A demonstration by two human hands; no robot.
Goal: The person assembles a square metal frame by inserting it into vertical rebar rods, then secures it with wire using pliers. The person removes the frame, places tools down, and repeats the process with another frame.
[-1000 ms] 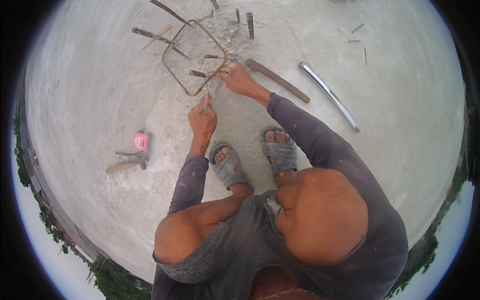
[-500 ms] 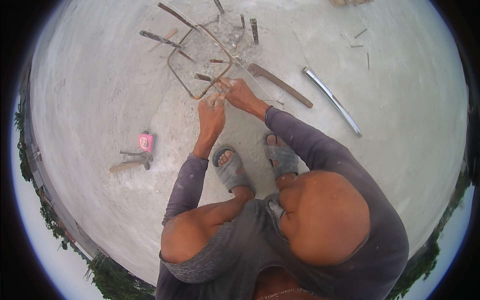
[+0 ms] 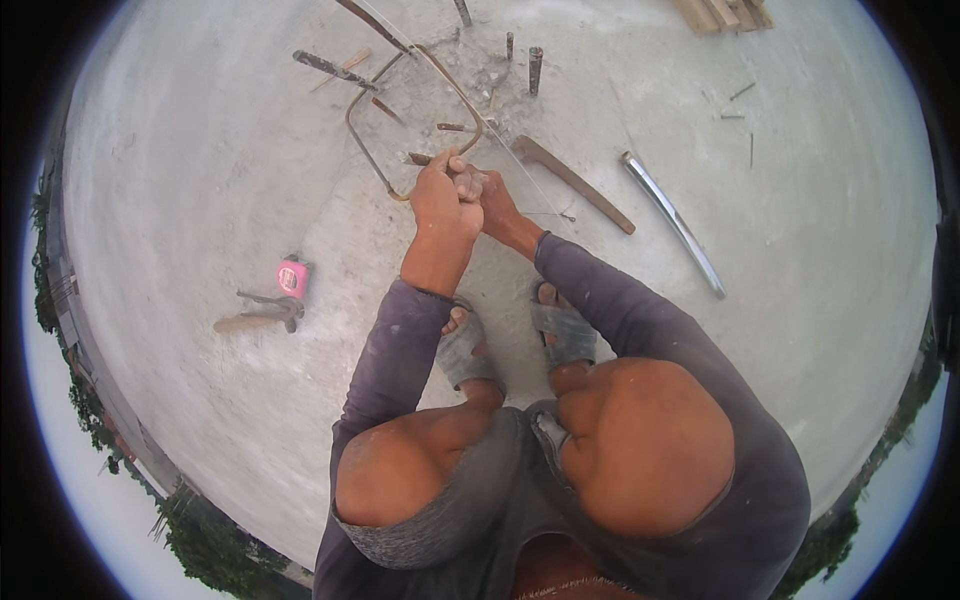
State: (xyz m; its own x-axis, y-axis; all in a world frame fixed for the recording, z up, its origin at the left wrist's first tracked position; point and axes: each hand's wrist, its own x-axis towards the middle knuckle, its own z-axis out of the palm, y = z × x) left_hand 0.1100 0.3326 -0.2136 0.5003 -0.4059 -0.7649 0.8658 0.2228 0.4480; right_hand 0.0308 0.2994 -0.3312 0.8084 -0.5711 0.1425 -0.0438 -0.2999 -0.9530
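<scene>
My left hand [image 3: 443, 208] and my right hand [image 3: 500, 208] meet at the near corner of a bent steel stirrup [image 3: 364, 146], a rounded rectangular ring of thin rusty bar. Both hands have their fingers closed, the left overlapping the right. What they pinch is hidden behind the fingers. A rebar stub [image 3: 418, 158] pokes out just beyond the left fingertips. Further rebar stubs [image 3: 535, 72] stand in and around the ring, rising from rough broken concrete. A thin pale line [image 3: 520, 165] runs past the ring, ending right of my right hand.
Right of my hands lie a rusty hook-ended bar [image 3: 580, 187] and a shiny metal tube [image 3: 674, 226]. On the left are a pink tape measure [image 3: 292, 277] and a light-handled metal tool [image 3: 262, 318]. Nails [image 3: 742, 91] and wood blocks [image 3: 725, 14] lie far right.
My left hand has moved up and right, rolling over against my right hand, and now covers the ring's near corner. The view has shifted slightly.
</scene>
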